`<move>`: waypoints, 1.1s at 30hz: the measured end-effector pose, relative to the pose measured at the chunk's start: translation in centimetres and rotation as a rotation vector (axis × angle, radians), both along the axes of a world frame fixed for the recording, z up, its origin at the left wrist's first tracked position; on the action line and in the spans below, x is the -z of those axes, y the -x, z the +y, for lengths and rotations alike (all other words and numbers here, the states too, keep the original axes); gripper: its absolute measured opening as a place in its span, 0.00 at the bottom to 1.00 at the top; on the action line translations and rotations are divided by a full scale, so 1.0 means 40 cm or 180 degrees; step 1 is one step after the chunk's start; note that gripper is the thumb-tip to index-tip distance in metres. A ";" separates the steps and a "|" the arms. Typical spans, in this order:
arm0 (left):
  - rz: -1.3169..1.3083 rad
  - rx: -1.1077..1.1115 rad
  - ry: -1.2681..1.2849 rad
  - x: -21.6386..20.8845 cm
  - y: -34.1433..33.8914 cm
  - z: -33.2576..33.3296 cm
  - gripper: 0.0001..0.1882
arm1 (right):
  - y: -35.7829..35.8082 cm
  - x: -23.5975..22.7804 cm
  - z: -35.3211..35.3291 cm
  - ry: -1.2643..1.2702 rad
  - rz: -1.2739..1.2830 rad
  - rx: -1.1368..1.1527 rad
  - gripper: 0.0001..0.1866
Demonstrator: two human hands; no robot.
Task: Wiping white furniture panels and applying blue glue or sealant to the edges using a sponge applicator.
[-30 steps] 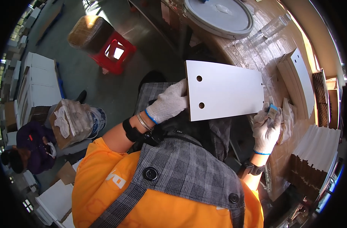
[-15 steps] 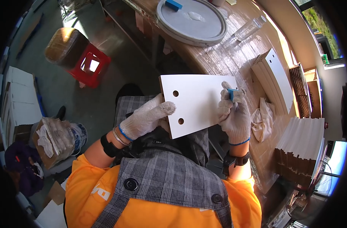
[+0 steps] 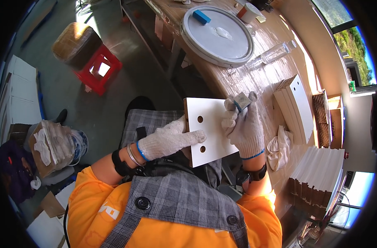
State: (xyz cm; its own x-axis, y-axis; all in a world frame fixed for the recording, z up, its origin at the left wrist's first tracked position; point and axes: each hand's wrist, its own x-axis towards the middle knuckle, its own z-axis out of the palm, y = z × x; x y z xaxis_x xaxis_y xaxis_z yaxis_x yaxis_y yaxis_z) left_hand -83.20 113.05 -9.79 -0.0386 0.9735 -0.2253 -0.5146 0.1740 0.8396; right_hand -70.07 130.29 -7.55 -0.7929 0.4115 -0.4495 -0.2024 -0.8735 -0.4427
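In a white knit glove, my left hand (image 3: pixel 170 138) grips a white board (image 3: pixel 211 128) by its left edge, thumb lying on the face near two round holes. The board is held over my lap, its far right part hidden behind the other hand. My gloved right hand (image 3: pixel 246 126) is closed on a small sponge block (image 3: pixel 242 101), its grey face turned up and a blue edge showing below. That block is over the board's right end; whether it touches the board I cannot tell.
On the wrapped table at right are a round grey lid (image 3: pixel 217 37) bearing a blue block (image 3: pixel 201 17), a clear bottle (image 3: pixel 277 51), stacked white boards (image 3: pixel 294 109), a cloth (image 3: pixel 279 149) and a larger board stack (image 3: pixel 318 173). A red stool (image 3: pixel 98 70) stands on the floor.
The board has shifted slightly right and toward me in view. My right hand has turned, so the block's grey face now shows instead of its blue side. The view has tilted a little.
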 end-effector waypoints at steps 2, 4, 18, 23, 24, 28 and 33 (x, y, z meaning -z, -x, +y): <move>0.0013 0.0019 -0.0012 0.000 0.003 0.000 0.31 | 0.032 -0.026 -0.001 -0.0873 -0.0497 -0.0005 0.25; 0.0324 0.0180 0.0086 0.003 0.008 -0.002 0.32 | 0.071 -0.058 -0.004 -0.1510 -0.0605 -0.0097 0.22; 0.0720 0.0421 0.0419 -0.015 0.020 -0.003 0.32 | 0.237 -0.116 -0.035 -0.6252 -0.0181 -0.1406 0.22; 0.1340 0.0461 0.0340 -0.016 0.023 -0.003 0.34 | 0.257 -0.107 -0.037 -0.6154 -0.0310 -0.1382 0.22; 0.1340 0.0464 0.0340 -0.018 0.024 -0.003 0.34 | 0.256 -0.108 -0.038 -0.6237 -0.0330 -0.1251 0.22; 0.1204 0.0437 0.0328 -0.026 0.030 -0.003 0.34 | 0.242 -0.113 -0.033 -0.5947 -0.0422 -0.1311 0.22; 0.1330 0.0510 0.0476 -0.026 0.032 0.001 0.34 | 0.239 -0.104 -0.018 -0.6718 0.0135 -0.1063 0.23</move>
